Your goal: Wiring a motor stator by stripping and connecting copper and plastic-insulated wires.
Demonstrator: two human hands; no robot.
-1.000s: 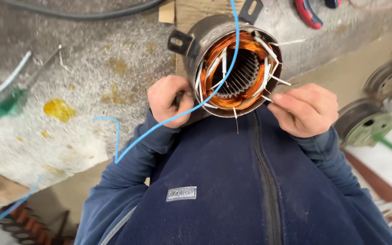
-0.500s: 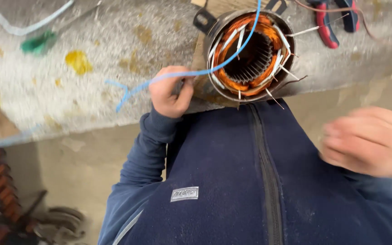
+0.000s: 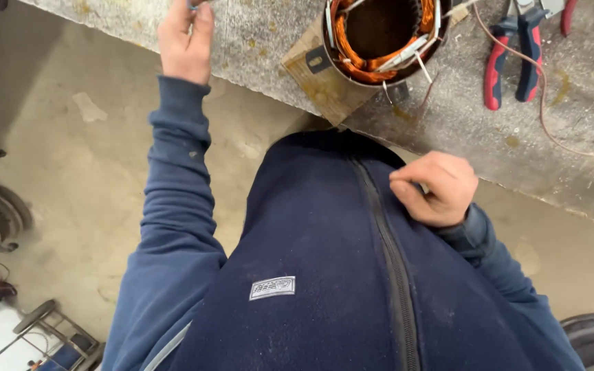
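Fingers (image 3: 204,17) of my left hand (image 3: 185,42) pinching something blue over the bench (image 3: 256,34).
Right hand (image 3: 434,189) is curling loosely against my fleece (image 3: 311,240); stator (image 3: 379,34) sits between them.

Position: one camera worn on the person's head.
Direction: looks steeply down over the chest toward the surface (image 3: 256,41) edge and floor (image 3: 70,178).
Nearness: close; the jacket (image 3: 324,275) fills the lower frame.
Shared: single view only.

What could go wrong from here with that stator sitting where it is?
The stator sits close to the bench edge on a wooden block, and neither hand steadies it; a tug might tip it off. The left hand pinches something blue and thin, probably a wire. Loose lead ends stick out and could snag the sleeve.
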